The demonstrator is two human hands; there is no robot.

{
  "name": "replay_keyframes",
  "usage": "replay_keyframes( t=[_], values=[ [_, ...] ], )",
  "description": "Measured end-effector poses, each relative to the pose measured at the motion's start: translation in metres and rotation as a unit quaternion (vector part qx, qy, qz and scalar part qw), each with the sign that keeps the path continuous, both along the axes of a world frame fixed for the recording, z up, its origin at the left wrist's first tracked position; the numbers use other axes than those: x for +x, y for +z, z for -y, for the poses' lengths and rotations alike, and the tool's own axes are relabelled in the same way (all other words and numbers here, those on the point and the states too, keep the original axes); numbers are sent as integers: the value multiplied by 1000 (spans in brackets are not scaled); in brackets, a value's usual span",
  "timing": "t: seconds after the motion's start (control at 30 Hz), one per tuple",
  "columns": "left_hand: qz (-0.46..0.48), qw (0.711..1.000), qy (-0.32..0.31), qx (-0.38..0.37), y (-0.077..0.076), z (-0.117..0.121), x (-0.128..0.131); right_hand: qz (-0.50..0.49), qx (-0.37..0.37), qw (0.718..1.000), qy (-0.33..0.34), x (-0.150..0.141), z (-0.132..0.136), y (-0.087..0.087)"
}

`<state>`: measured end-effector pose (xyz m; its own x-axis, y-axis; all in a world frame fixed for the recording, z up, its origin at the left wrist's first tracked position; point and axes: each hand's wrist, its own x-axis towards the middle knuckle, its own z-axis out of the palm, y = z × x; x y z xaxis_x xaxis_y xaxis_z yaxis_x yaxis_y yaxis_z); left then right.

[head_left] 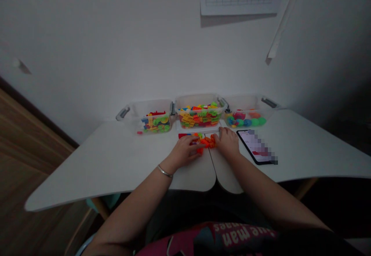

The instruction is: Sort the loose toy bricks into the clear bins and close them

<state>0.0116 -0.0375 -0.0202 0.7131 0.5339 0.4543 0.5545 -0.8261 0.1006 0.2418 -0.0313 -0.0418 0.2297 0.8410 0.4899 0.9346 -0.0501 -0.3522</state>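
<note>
Several orange building blocks (208, 142) lie in a short row between my hands on the white table. My left hand (185, 149) comes in from the left, its fingers and thumb around the row's left end, where a red-orange piece shows. On the other side, my right hand (228, 142) has its thumb and curled fingers against the right end. Just beyond my left fingers is a strip of red, yellow and green blocks (189, 135), partly hidden by that hand. How the orange blocks join is too small to make out.
Along the wall stand three clear bins: a left bin (136, 122) and a middle bin (199, 111) with coloured blocks, and a right bin (246, 113) with rounded pieces. A phone (253, 147) lies right of my right hand. A seam (213, 163) splits the table (124, 163).
</note>
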Motion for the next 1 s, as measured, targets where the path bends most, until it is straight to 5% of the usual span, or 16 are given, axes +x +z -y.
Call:
replay_keyframes(
  t=[0.13,0.47,0.73,1.0],
  values=[
    [8,1000,-13,-12,4,1,0,-30,9,996,78,-15,-5,2],
    [61,994,86,-17,4,-1,-3,-73,31,961,264,-28,-20,-2],
    [87,990,107,-27,-5,-9,-13,9,15,989,145,-15,-2,8],
    [70,990,119,-33,-4,-9,-12,32,-11,993,115,-20,-6,6]
  ],
)
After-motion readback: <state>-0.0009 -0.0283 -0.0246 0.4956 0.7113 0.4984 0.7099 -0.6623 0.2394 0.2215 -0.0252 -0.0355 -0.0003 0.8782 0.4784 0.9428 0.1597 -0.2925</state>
